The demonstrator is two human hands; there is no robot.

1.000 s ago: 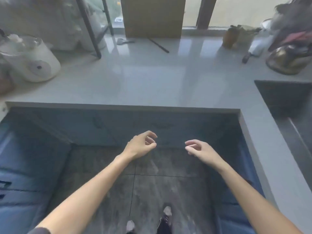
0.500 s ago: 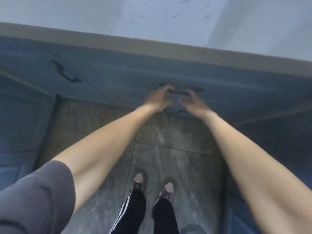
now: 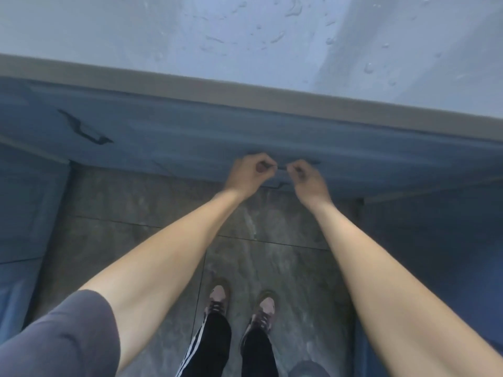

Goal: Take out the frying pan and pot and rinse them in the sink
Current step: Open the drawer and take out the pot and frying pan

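Below the wet bench (image 3: 245,31), the left hand (image 3: 249,174) and right hand (image 3: 306,178) each curled tightly round a dark handle (image 3: 281,167) on the blue cabinet front (image 3: 168,134), apparently to open it, with pan and pot nowhere in view.
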